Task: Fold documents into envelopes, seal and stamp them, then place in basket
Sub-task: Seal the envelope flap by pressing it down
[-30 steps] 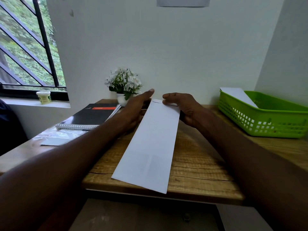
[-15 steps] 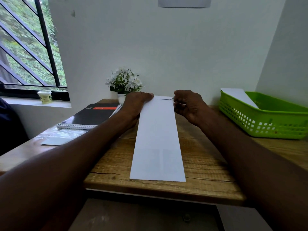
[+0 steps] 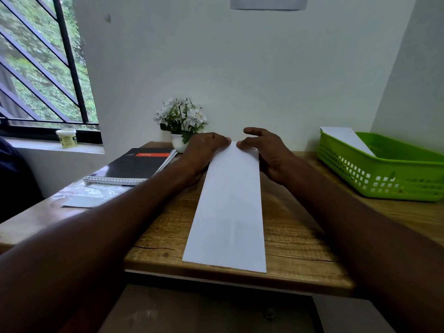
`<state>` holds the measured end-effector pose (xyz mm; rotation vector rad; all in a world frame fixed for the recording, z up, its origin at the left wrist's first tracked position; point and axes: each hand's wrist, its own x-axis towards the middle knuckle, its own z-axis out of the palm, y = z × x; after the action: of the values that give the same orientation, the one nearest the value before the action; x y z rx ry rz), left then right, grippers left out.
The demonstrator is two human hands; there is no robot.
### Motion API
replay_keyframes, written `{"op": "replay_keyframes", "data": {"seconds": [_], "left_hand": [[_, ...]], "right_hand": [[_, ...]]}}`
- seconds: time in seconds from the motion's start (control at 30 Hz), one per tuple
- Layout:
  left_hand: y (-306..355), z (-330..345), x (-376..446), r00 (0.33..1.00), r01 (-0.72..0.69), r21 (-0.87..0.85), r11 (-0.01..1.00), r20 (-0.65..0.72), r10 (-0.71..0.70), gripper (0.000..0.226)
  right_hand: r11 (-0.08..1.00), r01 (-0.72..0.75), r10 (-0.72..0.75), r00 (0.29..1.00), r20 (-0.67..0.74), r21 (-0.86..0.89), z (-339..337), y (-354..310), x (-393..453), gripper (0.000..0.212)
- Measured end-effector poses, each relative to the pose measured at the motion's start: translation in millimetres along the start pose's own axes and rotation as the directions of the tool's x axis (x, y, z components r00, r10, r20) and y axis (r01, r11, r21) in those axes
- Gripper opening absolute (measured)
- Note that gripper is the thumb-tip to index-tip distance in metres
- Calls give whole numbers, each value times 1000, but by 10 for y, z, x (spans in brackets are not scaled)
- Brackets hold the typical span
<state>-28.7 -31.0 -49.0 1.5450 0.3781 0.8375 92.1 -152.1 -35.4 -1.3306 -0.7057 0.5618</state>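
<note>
A long white envelope (image 3: 228, 207) lies lengthwise on the wooden desk (image 3: 300, 241), its near end at the front edge. My left hand (image 3: 204, 150) rests at the envelope's far left corner, fingertips pressing on its far end. My right hand (image 3: 266, 150) sits at the far right corner, thumb and fingers pinching the far end beside the left fingertips. The flap end is hidden under my fingers. A green plastic basket (image 3: 374, 174) stands at the right with a white envelope (image 3: 346, 138) leaning inside it.
A black spiral notebook (image 3: 134, 167) lies at the left, with a clear plastic sleeve of papers (image 3: 89, 195) in front of it. A small potted white flower (image 3: 181, 123) stands against the wall. A small jar (image 3: 67, 138) sits on the window sill.
The envelope swung from a slant to straight along the desk. Both hands moved closer together at its far end, fingertips now nearly touching.
</note>
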Motion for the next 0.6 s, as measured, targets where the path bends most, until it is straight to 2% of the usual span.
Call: {"op": "replay_keyframes", "data": {"seconds": [0.2,0.37,0.47,0.53,0.6], "left_hand": [[34,-2,25,1000,7,-16,1000,-4,-7,10],[103,-86,71,991,51,-143,988,-113,-67,15],[123,-102,60,993,107,-195,975,-29,-115,21],[97,-59,53,991,132,-109,985,33,-129,40],[55,-28,44,989,140,-47,989,63,-137,47]], "right_hand": [[994,36,-33,999,-40,99,-17,-40,33,48],[980,87,-70,992,-102,179,-81,-81,22,43],[977,76,-60,994,-87,197,-96,-86,9,40],[983,56,-48,997,-52,178,-37,-63,-13,38],[984,40,-38,999,-13,171,25,-46,-37,38]]}}
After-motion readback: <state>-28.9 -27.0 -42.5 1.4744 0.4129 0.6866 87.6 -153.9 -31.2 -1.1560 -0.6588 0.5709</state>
